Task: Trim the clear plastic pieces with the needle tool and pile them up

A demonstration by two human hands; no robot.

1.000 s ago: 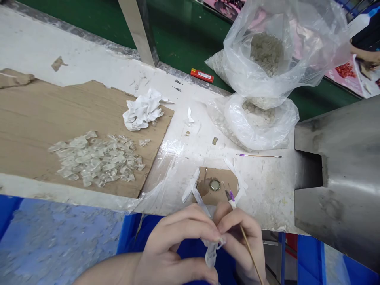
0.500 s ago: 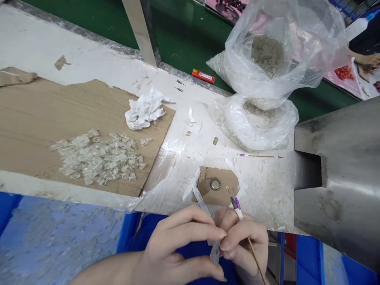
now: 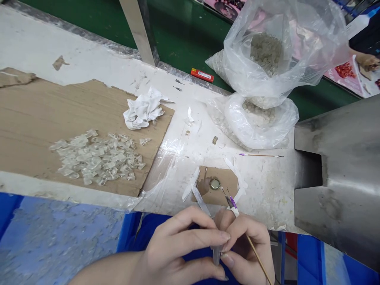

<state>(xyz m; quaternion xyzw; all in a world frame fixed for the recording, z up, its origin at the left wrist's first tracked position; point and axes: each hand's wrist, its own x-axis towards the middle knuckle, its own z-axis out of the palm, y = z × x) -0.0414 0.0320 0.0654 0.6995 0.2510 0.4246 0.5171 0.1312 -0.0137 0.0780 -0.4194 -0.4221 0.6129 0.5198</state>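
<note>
Between its thumb and fingers my left hand [image 3: 181, 245] pinches a small clear plastic piece [image 3: 216, 255]. My right hand [image 3: 247, 245] meets it there, thumb and forefinger at the piece's edge. A thin brush-like stick [image 3: 255, 255], with a white wrap and purple and dark tips, is gripped in the same right hand and points up toward the table. Near those tips lies a bottle cap [image 3: 215, 183], on a small piece of cardboard [image 3: 219, 194] edged with white tape strips. What the tips are made of is too small to tell.
Clear plastic pieces [image 3: 97, 158] lie heaped on a cardboard sheet [image 3: 35, 118], with crumpled white tissue [image 3: 144, 109] near its edge. Plastic bags [image 3: 258, 122] of pieces stand at the back right, beside a metal housing [image 3: 338, 178]. A second stick [image 3: 261, 155] and a red lighter [image 3: 202, 75] lie on the table.
The stick's tips have shifted slightly left, closer to the bottle cap. The plastic piece has turned between my fingers, and my right thumb has come into fuller view.
</note>
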